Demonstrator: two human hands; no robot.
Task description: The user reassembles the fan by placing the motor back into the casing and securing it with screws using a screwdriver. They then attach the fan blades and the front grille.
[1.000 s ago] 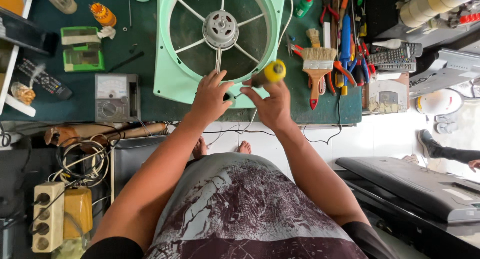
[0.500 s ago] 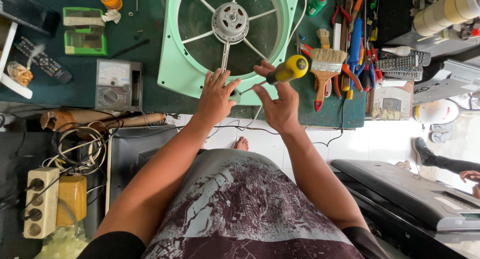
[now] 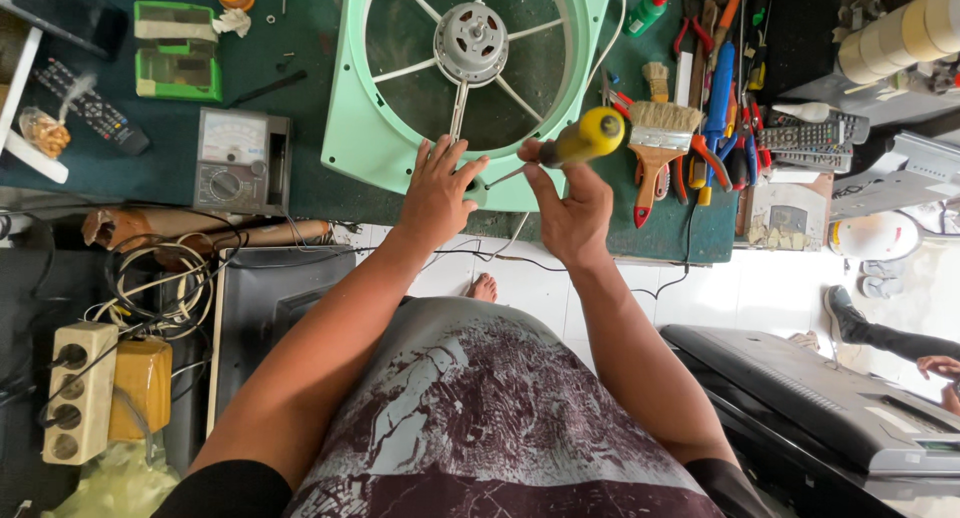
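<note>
The screwdriver lies slantwise: its fat yellow handle points up and to the right, toward the paintbrush, and its thin metal shaft runs down and left to the near rim of the fan frame. The right hand has its grip closed around the black neck just below the yellow handle. The left hand lies flat, fingers spread apart, pressed on the frame's lower edge just beside the tip of the shaft, closed on nothing.

The frame is smooth pale green plastic, square outside with a round opening; thin white spokes run in to a grey metal motor at the middle. It rests on a dark green surface. The paintbrush has tan bristles and a red wooden handle. Left of the frame sits a grey boxy meter with a dial.

Against half a second ago, the handle stands higher and more upright, the shaft has become visible beneath the fingers, and the left hand has stayed on the rim.
</note>
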